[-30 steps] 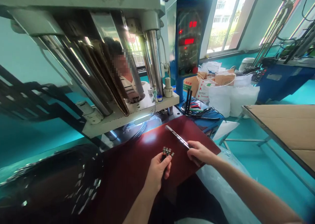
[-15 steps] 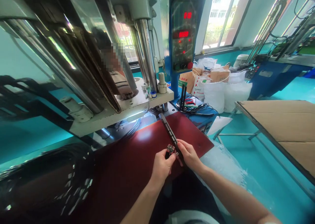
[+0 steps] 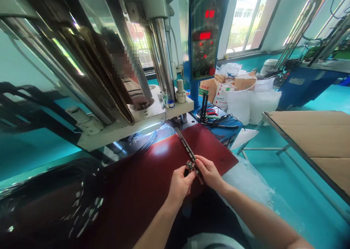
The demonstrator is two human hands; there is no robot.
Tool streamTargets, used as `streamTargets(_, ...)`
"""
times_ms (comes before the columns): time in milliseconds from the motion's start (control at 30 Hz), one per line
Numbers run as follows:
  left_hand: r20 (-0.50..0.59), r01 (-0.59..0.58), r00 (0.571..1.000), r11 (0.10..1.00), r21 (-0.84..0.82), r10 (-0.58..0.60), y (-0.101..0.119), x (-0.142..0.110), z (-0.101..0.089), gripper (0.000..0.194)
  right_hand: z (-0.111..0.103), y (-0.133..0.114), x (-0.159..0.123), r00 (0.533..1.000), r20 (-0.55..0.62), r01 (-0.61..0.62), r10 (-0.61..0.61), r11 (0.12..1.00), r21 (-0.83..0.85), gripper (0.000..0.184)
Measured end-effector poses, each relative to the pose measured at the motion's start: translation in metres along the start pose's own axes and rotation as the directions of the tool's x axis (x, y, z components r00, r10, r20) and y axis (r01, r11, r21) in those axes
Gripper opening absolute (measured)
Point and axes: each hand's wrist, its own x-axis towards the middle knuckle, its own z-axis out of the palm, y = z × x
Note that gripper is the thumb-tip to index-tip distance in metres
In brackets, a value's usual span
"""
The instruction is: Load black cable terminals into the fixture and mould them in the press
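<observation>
My right hand (image 3: 209, 171) is closed round the near end of a long, narrow metal bar (image 3: 186, 145) with a row of slots. The bar slants away over the dark red board (image 3: 153, 176), its far end by the press. In my left hand (image 3: 179, 185), fingers and thumb pinch a small cluster of shiny metal connectors (image 3: 190, 165) with black parts below. The connectors sit right beside the bar's near end; whether they touch it I cannot tell. My fingers hide part of both pieces.
The press (image 3: 142, 119) with its steel columns stands over the board's far edge. A coil of black cables (image 3: 87, 183) lies at left. Tools and wires rest on a blue stand (image 3: 226, 132) beneath the control box (image 3: 202, 41). A cardboard-topped table (image 3: 308, 132) is at right.
The bar's far end has shifted slightly left and away. My right hand has moved a little left, closer to the connectors; my left hand is nearly still.
</observation>
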Motion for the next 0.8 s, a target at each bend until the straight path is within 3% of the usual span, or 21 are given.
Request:
streamTargets(133, 0.002, -0.035, 0.999, 0.999, -0.005, 0.035, -0.001, -0.003, -0.003, 0.027, 0.001, 0.000, 0.000, 0.999, 0.030, 0.028, -0.026, 0.996, -0.084, 0.035)
streamTargets(267, -0.040, -0.051, 0.998, 0.993, -0.104, 0.048, -0.005, -0.004, -0.010, 0.031, 0.001, 0.000, 0.001, 0.999, 0.013, -0.033, 0.032, 0.999, 0.008, 0.039)
streamTargets(400, -0.009, 0.081, 0.996, 0.960, -0.267, -0.086, -0.006, -0.001, -0.016, 0.034, -0.001, 0.000, 0.001, 0.998, -0.004, -0.070, 0.070, 0.995, 0.071, 0.045)
streamTargets(567, 0.136, 0.207, 0.974, 0.951, -0.230, -0.179, 0.001, 0.002, -0.014, 0.034, -0.003, -0.007, -0.001, 0.995, 0.048, -0.088, 0.084, 0.993, 0.083, 0.052)
streamTargets(800, 0.093, 0.229, 0.973, 0.935, -0.270, -0.212, 0.008, 0.001, -0.008, 0.032, -0.005, -0.001, 0.000, 0.992, 0.077, -0.102, 0.096, 0.991, 0.082, 0.051)
